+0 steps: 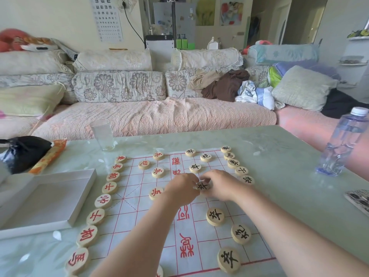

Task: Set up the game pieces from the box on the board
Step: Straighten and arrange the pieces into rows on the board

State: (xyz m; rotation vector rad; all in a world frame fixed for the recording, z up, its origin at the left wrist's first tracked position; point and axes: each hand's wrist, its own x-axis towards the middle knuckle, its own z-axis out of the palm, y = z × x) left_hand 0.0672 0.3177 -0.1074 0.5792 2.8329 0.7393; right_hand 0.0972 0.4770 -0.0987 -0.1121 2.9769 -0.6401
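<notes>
Both hands are meeting over the middle of the board. The left hand and the right hand are pinching one black-lettered piece between their fingertips, low over the grid. Red pieces are lining the board's left edge, black ones the right. The white box is lying open at the left on the pale green table. Farther off, a bottle and a glass are standing before the sofa.
</notes>
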